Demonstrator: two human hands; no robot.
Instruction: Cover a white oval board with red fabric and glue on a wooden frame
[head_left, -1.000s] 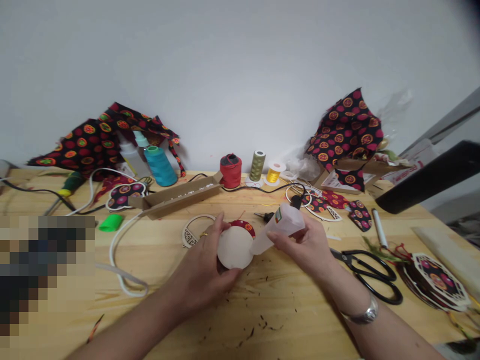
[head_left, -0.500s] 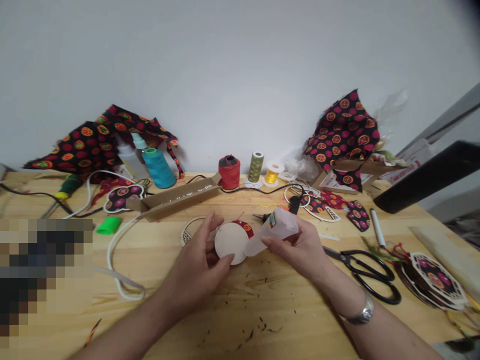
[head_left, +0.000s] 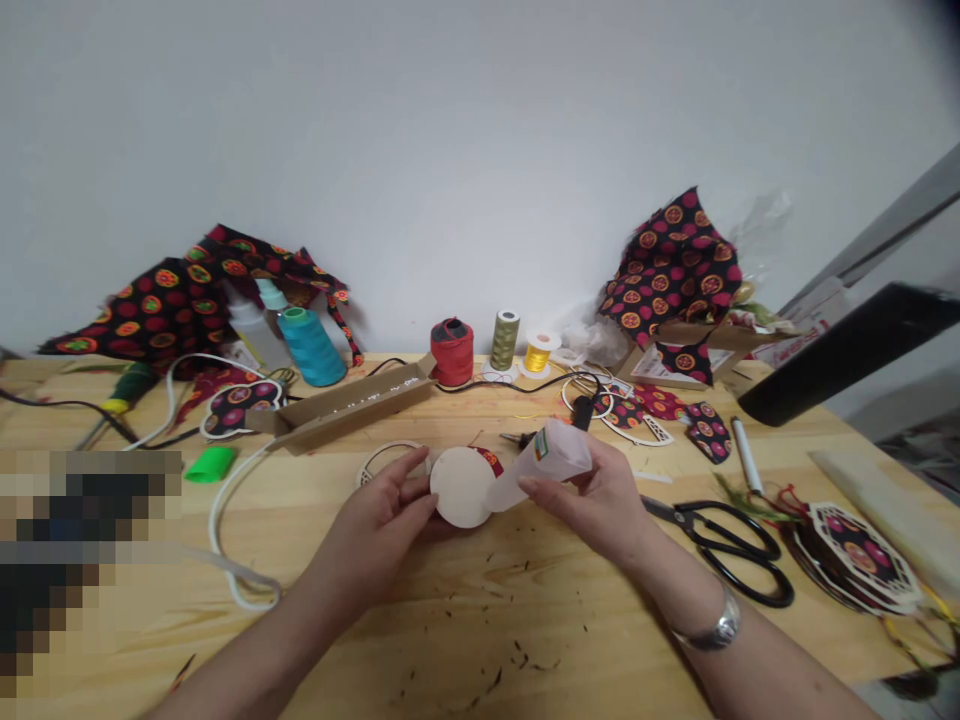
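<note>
Clock bearings from the disc, 12 = far edge of table. Plain wooden disc (head_left: 461, 487) centred low over the pine workbench (head_left: 480, 640), just right of the left hand (head_left: 379, 520). Left hand open, fingers loosely extended, fingertips (head_left: 424, 497) at the disc's 9 o'clock edge, no firm grip visible. Right hand (head_left: 592, 490) closed around a translucent plastic squeeze bottle (head_left: 544, 462), fingers wrapped around the body, nozzle angled down to the disc's 3 o'clock edge; contact between nozzle and disc not clear. Silver bangle (head_left: 716, 630) on the right wrist. Red patterned fabric piece (head_left: 491, 460) partly behind the disc at 1 o'clock; fretwork wooden ring (head_left: 382, 462) at 10 o'clock, close by. Cardboard strip (head_left: 349, 405) at 11 o'clock, with teal thread cone (head_left: 311, 348) beyond. Red thread spool (head_left: 452, 352), olive thread spool (head_left: 505, 340) and gold thread spool (head_left: 537, 352) at 12 o'clock, along the wall. Bright green cap (head_left: 210, 463) and white cable (head_left: 225, 530) at 9 o'clock. Black-handled scissors (head_left: 731, 550) at 3 o'clock, fabric-backed fretwork ornament (head_left: 862, 555) farther out on the same bearing. Black-and-red patterned fabric (head_left: 671, 270) at 2 o'clock, matching fabric (head_left: 172, 300) at 10 o'clock, both heaped against the wall. Far left foreground pixelated, contents unreadable.
</note>
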